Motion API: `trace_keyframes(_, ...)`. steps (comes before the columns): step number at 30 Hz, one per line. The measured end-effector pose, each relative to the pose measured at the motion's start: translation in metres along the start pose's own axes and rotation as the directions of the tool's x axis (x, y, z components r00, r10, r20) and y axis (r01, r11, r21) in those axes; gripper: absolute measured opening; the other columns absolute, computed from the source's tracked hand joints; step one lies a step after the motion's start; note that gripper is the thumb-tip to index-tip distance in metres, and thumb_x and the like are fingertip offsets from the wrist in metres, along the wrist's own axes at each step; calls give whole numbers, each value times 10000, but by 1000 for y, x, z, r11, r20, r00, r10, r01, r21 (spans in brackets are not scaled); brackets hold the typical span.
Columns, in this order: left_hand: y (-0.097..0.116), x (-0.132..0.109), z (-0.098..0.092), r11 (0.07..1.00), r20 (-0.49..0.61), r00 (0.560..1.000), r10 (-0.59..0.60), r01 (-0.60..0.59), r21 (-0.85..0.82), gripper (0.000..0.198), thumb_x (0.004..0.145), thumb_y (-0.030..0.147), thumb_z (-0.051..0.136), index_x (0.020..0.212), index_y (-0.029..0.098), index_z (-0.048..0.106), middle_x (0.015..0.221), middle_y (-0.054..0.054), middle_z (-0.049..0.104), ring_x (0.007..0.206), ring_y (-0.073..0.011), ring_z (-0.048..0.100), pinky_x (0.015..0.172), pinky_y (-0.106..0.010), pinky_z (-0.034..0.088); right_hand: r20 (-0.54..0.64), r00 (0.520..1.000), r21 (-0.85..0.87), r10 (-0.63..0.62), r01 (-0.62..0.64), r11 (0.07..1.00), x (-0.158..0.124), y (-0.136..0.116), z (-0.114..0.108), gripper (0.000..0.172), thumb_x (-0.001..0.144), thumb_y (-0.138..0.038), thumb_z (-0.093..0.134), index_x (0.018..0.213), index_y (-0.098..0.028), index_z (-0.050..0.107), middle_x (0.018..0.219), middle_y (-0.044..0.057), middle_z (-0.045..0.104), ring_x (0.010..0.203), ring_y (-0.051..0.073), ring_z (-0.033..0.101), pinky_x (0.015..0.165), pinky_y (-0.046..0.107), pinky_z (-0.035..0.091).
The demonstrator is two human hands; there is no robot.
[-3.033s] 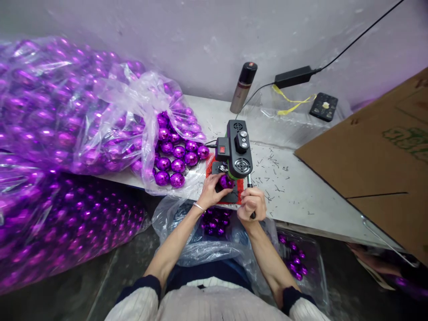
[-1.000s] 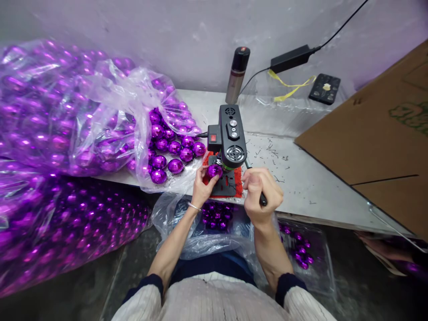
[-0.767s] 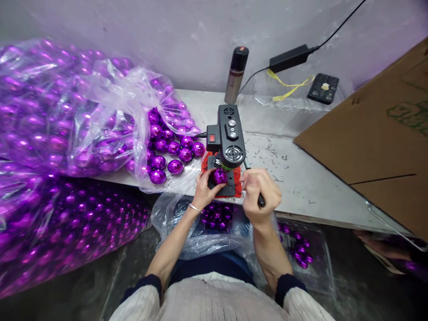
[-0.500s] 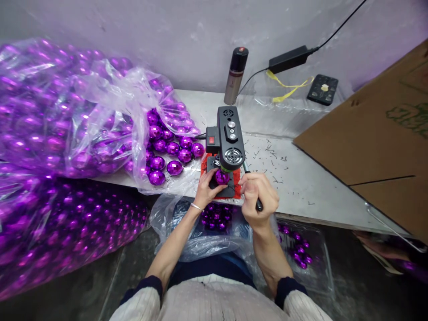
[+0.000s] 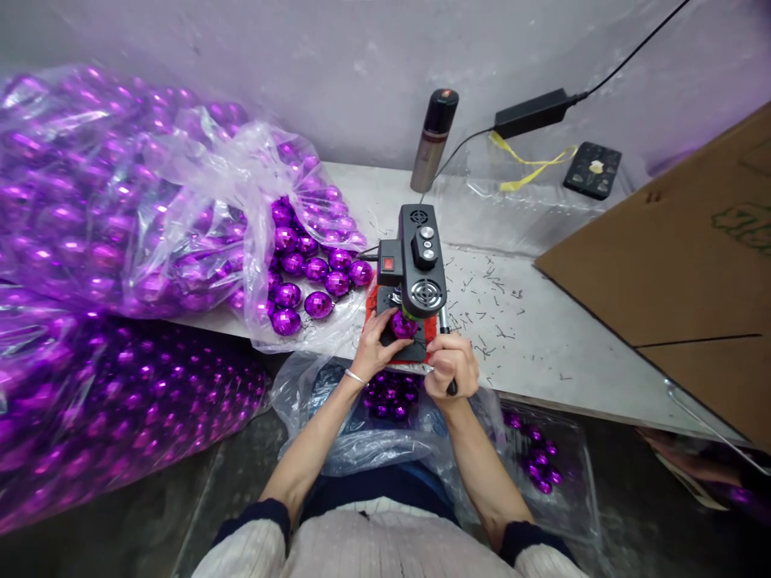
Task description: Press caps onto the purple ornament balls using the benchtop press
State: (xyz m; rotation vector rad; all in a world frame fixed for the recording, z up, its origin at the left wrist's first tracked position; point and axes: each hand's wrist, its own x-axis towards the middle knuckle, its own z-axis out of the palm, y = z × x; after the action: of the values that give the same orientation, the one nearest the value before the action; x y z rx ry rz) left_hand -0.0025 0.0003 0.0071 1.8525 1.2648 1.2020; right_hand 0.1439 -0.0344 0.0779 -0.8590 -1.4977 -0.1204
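My left hand (image 5: 377,345) grips a shiny purple faceted ball ornament (image 5: 404,325) between thumb and fingers. The ball sits under the head of a small black press machine (image 5: 422,265), over its dark base plate (image 5: 412,351). That base rests on a red mat (image 5: 430,327). My right hand (image 5: 453,368) is wrapped round the machine's lever handle (image 5: 444,321), whose black end shows below the fist. A red switch (image 5: 389,263) is on the machine's left side. The top of the ball is hidden by the machine head.
Big clear bags of purple balls (image 5: 120,201) fill the left, several loose balls (image 5: 318,304) spilling onto the table (image 5: 518,353). A spray can (image 5: 434,140), power adapter (image 5: 533,114) and black box (image 5: 593,170) stand behind. A cardboard box (image 5: 675,265) is at right; more balls (image 5: 389,395) lie below the edge.
My right hand has moved left and slightly down with the lever handle, closer to the machine. My left hand stays on the ball. The whole view has shifted slightly.
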Motion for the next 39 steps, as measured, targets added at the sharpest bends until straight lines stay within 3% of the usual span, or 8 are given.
trace_keyframes(10,-1,2,2,1000,-22,1000,-7,7,-28,612,803,469,817,1327,220,625,1281,-134,716,1232,-306,670,1164,-556,436,-86,996,21,12,-10,1000,-11,6,10,307,1030,-268,380,748,-227,494,726,-6,585,604,131,570,654,336,494)
trace_keyframes(16,-3,4,3,1000,-37,999,17,-18,-26,591,807,457,811,1311,213,623,1278,-139,713,1224,-306,668,1142,-551,452,-7,997,5,-78,78,997,-3,3,7,299,1023,-244,384,744,-225,489,738,-1,582,603,123,573,596,291,484)
trace_keyframes(24,-1,-19,1,981,-16,982,189,-188,41,576,877,413,733,1365,197,516,1314,-172,667,1268,-305,638,1118,-557,458,40,977,9,210,-211,978,57,-33,-9,311,994,-186,460,689,-220,511,675,4,578,673,148,604,627,306,452)
trace_keyframes(26,-2,-38,-3,952,13,957,289,-289,106,689,863,495,735,1419,198,458,1383,-204,618,1331,-330,594,1141,-588,420,55,978,18,200,-201,979,58,-35,-10,306,989,-170,465,691,-219,513,681,2,585,680,147,603,635,307,447)
trace_keyframes(29,-5,-55,-20,913,19,932,361,-358,195,1108,704,798,715,1532,172,326,1507,-277,489,1420,-403,494,1159,-621,373,55,984,4,169,-169,986,50,-32,-10,303,979,-146,459,691,-220,517,682,4,591,696,153,613,637,311,442)
trace_keyframes(31,-7,-49,-37,914,-93,947,308,-268,304,1136,706,856,653,1547,163,334,1550,-280,438,1461,-420,432,1184,-602,341,47,987,6,155,-156,988,44,-29,-10,302,971,-138,461,687,-221,518,673,2,588,696,158,617,631,314,439)
trace_keyframes(35,-11,-8,-76,854,-451,892,33,210,477,642,935,596,572,1419,175,550,1497,-233,518,1412,-409,465,1174,-566,339,40,988,21,152,-152,988,41,-28,-9,295,960,-120,469,686,-221,516,655,-10,570,692,157,618,630,310,435)
trace_keyframes(39,-15,22,-95,720,-383,904,-191,394,571,543,959,431,555,1402,118,570,1344,-266,602,1123,-414,648,1004,-564,477,47,988,14,144,-145,989,42,-28,-9,287,958,-107,471,698,-220,518,665,-12,576,693,151,623,624,303,435)
